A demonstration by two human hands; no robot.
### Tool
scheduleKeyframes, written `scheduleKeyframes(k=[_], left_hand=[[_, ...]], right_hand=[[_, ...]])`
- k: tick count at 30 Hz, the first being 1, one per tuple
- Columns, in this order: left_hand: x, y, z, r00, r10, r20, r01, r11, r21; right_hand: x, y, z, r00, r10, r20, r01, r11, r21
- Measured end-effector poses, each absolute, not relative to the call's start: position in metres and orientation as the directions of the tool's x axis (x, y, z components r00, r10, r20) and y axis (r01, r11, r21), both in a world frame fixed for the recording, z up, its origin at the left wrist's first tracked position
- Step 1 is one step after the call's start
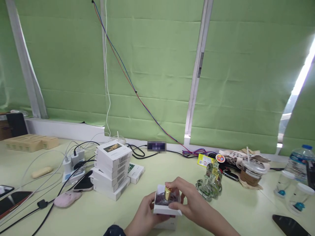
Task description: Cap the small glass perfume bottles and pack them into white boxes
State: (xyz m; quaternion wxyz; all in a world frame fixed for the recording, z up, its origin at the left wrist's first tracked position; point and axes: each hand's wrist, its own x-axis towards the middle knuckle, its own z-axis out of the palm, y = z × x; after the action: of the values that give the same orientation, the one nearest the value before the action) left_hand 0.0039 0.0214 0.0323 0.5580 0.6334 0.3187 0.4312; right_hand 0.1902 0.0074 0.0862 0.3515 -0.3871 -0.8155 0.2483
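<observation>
A small open white box with dark contents is held near the bottom centre. My left hand grips its left side, with fingers under it. My right hand pinches a small gold-coloured piece over the box, thumb near the front edge. Below the held box, another white box rests on the table. To the left stands a stack of white boxes, with one more white box beside it. Right of my right hand is a cluster of clear greenish objects.
A power strip with tangled cables, a pink item and phones lie left. Tan cartons sit at the far left. A lidded cup, lidded jars, a water bottle and a black phone are right.
</observation>
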Motion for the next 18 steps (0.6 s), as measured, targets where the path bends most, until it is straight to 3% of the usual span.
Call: scheduleKeyframes(k=[8, 14, 18], left_hand=[[0.0015, 0.0217, 0.0330, 0.465, 0.861, 0.208, -0.055, -0.207, 0.977], [0.0020, 0.0222, 0.0310, 0.450, 0.872, 0.194, -0.032, -0.201, 0.979], [0.0016, 0.0222, 0.0298, 0.438, 0.880, 0.186, -0.025, -0.195, 0.980]], right_hand=[[0.1900, 0.0070, 0.0870, -0.480, 0.783, 0.395, 0.466, 0.609, -0.642], [0.1876, 0.0101, 0.0811, -0.513, 0.709, 0.484, 0.427, 0.700, -0.572], [0.1862, 0.0125, 0.0776, -0.496, 0.691, 0.527, 0.360, 0.715, -0.599]])
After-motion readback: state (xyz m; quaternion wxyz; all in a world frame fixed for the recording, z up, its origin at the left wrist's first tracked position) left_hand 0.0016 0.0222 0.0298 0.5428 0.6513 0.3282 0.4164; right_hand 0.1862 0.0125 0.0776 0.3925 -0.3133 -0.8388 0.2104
